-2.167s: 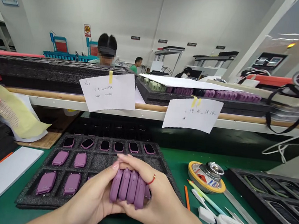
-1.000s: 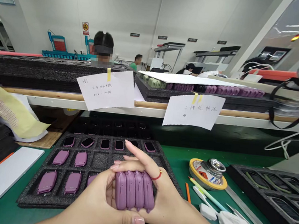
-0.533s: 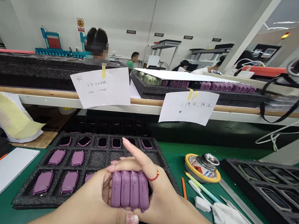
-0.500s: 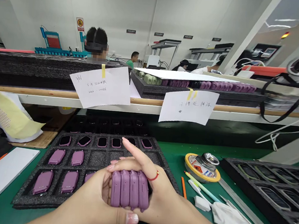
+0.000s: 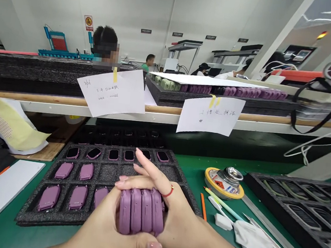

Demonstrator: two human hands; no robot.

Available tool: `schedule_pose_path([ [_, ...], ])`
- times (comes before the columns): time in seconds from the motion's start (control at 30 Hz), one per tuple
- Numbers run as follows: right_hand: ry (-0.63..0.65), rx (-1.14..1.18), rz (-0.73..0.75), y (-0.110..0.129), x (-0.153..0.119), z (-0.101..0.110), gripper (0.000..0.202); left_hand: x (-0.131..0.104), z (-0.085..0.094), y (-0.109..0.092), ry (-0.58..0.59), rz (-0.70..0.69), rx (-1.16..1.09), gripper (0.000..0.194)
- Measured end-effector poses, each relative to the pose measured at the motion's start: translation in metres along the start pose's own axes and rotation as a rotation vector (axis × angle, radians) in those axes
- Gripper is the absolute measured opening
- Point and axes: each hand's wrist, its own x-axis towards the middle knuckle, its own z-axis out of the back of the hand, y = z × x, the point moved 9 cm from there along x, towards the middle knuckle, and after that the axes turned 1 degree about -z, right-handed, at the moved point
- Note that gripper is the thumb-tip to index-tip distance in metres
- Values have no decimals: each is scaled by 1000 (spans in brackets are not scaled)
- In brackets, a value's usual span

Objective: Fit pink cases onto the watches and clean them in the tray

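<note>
Several purple watch cases (image 5: 141, 212) stand side by side in a row, pressed together between my two hands. My left hand (image 5: 114, 221) closes round the left end of the row, its thumb running along underneath. From the right, my right hand (image 5: 171, 207) wraps the other end, with its fingers reaching over the top and the index finger raised. Behind them lies a black foam tray (image 5: 109, 175). Purple watch cases (image 5: 77, 197) sit face down in its front pockets, and watches with dark screens (image 5: 113, 155) fill part of its back row. My hands hide some pockets.
To the right are a yellow-rimmed can (image 5: 224, 183), a toothbrush (image 5: 218, 210), a white cloth (image 5: 252, 235), a steel ruler (image 5: 270, 225) and another foam tray (image 5: 297, 217) of watch frames. A shelf edge (image 5: 160, 118) with paper notes crosses ahead. Co-workers sit beyond it.
The row of watch cases has tilted slightly and shifted a little left in my hands. My left thumb has slid right and down. The view has moved slightly.
</note>
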Motion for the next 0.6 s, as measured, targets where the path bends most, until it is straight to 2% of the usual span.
schedule_pose_path([
  [0.13,-2,-2,13,2,-1,-1,113,0,-1,-2,-7,-23,-16,57],
  [0.3,-2,-17,26,4,-1,-2,110,2,0,-2,6,-46,18,62],
  [0.6,-23,-99,13,2,-1,-1,100,13,-4,8,167,-80,17,67],
])
